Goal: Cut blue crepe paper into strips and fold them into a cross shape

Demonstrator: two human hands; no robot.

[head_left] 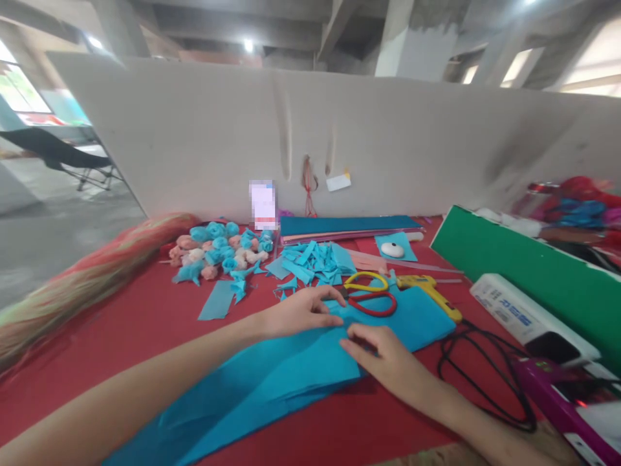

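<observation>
Long blue sheet (301,369), layered, is running from the bottom edge of the view across the red worktop (145,304), its far end lying under and beside 2 hands. Right hand (388,356): thumb and index finger are curving close together at the sheet's end; cannot tell whether this grip is pinching an edge. Left hand (303,310): its grip is standing open, thumb and index finger apart over the sheet. A purple device (543,388) is sitting at near right.

Just beyond the left fingers, scissors with 1 yellow and 1 red handle (372,295) are lying partly on a blue sheet piece (427,317). A yellow glue gun (439,299) is resting alongside; a white power strip (504,307) is lying farther right.

Farther back, blue scraps (313,259) are lying heaped, with blue, pink and white rosettes (220,246) clustering to their left. Stacked coloured sheets (349,226) are lying before a pale upright panel (204,129). Beyond it at left, a dark folding chair (58,152) is standing.
</observation>
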